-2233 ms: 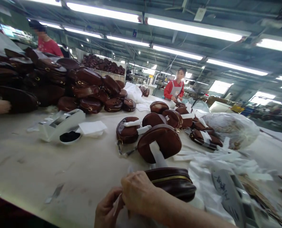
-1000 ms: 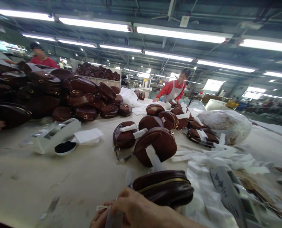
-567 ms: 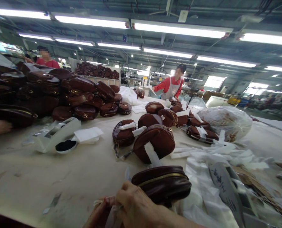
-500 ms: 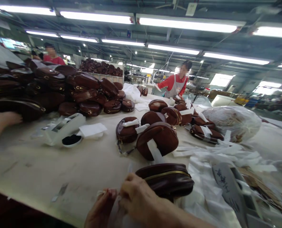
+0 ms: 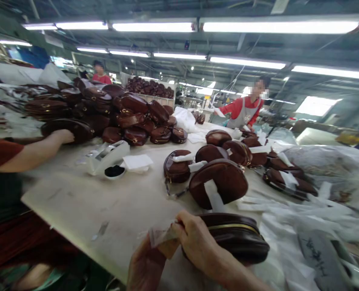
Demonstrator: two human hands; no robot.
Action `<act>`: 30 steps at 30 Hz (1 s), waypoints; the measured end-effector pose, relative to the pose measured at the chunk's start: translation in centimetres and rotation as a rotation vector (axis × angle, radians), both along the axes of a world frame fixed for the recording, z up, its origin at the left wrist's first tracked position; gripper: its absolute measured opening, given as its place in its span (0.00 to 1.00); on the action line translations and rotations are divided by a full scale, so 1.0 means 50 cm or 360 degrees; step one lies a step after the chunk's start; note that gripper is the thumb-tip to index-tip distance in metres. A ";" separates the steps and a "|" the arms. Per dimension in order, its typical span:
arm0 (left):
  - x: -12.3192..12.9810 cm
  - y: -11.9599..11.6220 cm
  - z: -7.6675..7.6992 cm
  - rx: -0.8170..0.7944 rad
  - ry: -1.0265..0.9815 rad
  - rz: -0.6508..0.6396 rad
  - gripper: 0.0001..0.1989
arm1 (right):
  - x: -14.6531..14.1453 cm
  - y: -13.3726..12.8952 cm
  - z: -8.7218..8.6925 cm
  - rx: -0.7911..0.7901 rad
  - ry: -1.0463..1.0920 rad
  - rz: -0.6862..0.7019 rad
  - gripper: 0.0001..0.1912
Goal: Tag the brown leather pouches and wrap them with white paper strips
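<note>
In front of me, my left hand [image 5: 149, 258] and my right hand [image 5: 197, 242] are close together, both closed on a small clear plastic piece [image 5: 158, 237]. It looks like a little bag or a length of tape. A tan patch [image 5: 169, 248] shows below it between my fingers; I cannot tell what that is. Right behind my right hand a dark brown leather bag [image 5: 242, 246] lies with its gold zipper facing me. Past it stands a round brown bag [image 5: 227, 182] with a white paper strip [image 5: 213, 196] on its front.
On the left a co-worker's hand [image 5: 62, 136] touches a brown bag beside a tall pile of bags [image 5: 133, 103]. A white tape dispenser [image 5: 109, 159] stands mid-table; a grey dispenser [image 5: 321, 258] sits at right among white strips. Another person [image 5: 246, 107] stands across the table.
My view has swung left, so the table things appear shifted right and the co-worker's arm shows more. My hands have come up slightly, and the clear plastic between them is now plainer to see.
</note>
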State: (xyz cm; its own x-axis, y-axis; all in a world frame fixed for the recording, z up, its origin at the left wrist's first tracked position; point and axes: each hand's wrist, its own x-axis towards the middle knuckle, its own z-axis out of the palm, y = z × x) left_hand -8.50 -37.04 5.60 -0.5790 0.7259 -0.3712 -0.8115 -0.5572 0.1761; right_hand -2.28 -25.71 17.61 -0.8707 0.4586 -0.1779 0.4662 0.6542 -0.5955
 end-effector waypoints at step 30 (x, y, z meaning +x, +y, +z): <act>-0.003 0.006 0.048 -0.0275 -0.0008 0.0186 0.09 | -0.007 0.022 -0.004 -0.0121 -0.0154 0.0534 0.12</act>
